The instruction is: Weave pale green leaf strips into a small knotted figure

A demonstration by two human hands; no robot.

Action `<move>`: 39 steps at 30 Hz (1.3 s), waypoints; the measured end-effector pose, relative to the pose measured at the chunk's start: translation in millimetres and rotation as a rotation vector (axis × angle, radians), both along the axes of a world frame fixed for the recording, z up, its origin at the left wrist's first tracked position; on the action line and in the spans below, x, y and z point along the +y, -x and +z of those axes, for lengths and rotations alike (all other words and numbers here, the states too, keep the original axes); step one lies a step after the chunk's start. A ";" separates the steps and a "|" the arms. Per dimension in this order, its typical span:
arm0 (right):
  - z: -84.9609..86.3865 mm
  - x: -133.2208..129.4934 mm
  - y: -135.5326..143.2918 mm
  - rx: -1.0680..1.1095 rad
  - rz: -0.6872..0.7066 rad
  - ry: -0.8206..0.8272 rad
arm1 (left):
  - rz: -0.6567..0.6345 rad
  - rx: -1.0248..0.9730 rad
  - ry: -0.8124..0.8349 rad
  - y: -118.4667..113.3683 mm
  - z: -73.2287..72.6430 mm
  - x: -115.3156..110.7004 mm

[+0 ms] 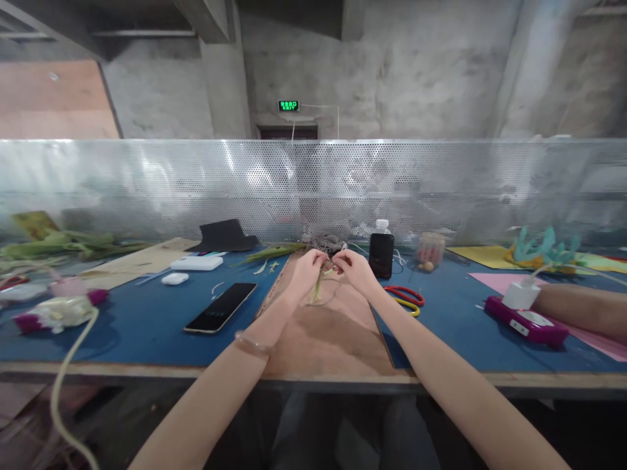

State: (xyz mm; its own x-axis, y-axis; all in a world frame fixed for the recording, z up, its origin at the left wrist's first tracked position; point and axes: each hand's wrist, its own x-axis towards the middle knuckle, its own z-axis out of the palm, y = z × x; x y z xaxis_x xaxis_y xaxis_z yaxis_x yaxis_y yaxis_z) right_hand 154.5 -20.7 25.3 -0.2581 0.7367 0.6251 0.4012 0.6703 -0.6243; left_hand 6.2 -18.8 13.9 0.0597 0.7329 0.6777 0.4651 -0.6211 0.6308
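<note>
My left hand [309, 270] is closed in a pinch over the brown board [313, 346]. A pale green leaf strip [318, 288] hangs down from its fingertips. Close beside it, my right hand [354, 267] is also pinched closed, with its fingertips turned toward the left hand. What the right fingers hold is too small to make out. A thin grey cord [335, 297] loops on the board below the hands. Just behind the fingers lies a grey tangled bundle [327, 244].
Left are a smartphone [221, 308], a white case [196, 262] and green leaves [73, 244]. Right are red-handled scissors [409, 295], a dark bottle [381, 251], a jar [431, 248] and a magenta power strip [527, 322]. Another person's arm [582, 307] rests far right. A perforated metal screen [206, 189] stands behind.
</note>
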 end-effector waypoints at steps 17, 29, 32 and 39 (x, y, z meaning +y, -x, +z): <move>-5.2 11.7 -2.1 -0.060 -0.018 0.042 | -0.159 -0.212 0.077 -4.7 -2.8 1.4; -1.9 2.7 -5.8 -0.138 -0.278 -0.345 | -0.279 -0.253 0.117 -2.6 -5.7 5.7; 3.0 -4.9 -7.0 -0.265 -0.316 -0.463 | -0.268 -0.268 0.140 -2.7 -5.8 5.6; 2.4 -4.5 -11.8 -0.529 -0.373 -0.584 | -0.260 -0.244 0.189 -4.9 -1.9 -1.3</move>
